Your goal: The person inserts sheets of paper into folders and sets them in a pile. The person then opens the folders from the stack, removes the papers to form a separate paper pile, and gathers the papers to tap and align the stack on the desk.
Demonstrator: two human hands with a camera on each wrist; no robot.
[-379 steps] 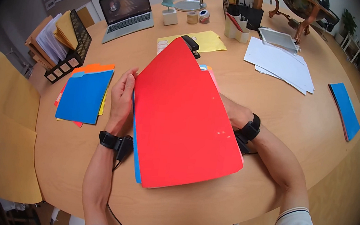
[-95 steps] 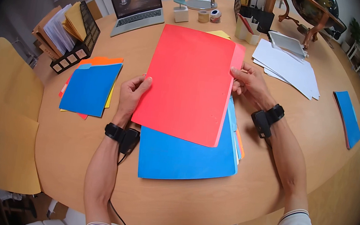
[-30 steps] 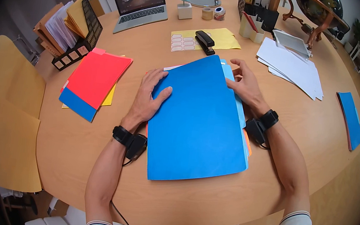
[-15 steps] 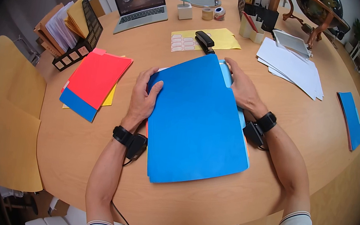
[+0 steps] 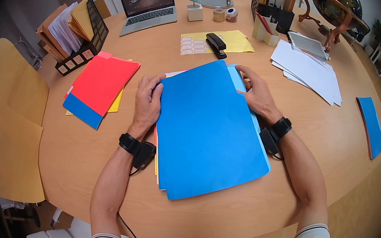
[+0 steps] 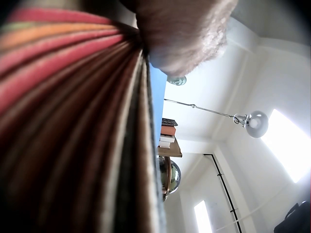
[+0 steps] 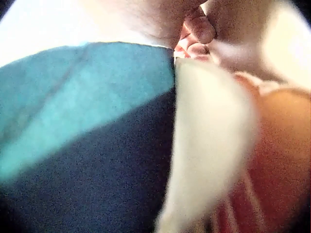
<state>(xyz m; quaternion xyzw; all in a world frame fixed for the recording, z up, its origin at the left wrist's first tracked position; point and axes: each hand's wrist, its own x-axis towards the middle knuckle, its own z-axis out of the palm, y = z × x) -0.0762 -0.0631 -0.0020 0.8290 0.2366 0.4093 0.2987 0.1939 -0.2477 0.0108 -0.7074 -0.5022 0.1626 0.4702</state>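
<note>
A blue file folder (image 5: 210,135) lies on top of a thick stack of folders in front of me, turned slightly so that layers below show along its left edge. My left hand (image 5: 148,102) grips the stack's left side, thumb at the blue edge. In the left wrist view the layered folder edges (image 6: 73,87) fan out below that hand. At the upper right side my right hand (image 5: 259,96) holds the blue folder's edge, beside a light blue strip (image 5: 236,78). The right wrist view shows the dark blue cover (image 7: 107,160) close up and blurred.
To the left lies a pile topped by a red folder (image 5: 103,82). A stapler (image 5: 216,45) sits on a yellow sheet (image 5: 243,41) beyond the stack. White papers (image 5: 303,73) and a narrow blue stack (image 5: 370,127) are on the right; a laptop (image 5: 149,9) stands behind.
The red folder held earlier now tops the left pile. The blue folder's near end has swung right, and my left thumb has moved from its face to the left edge.
</note>
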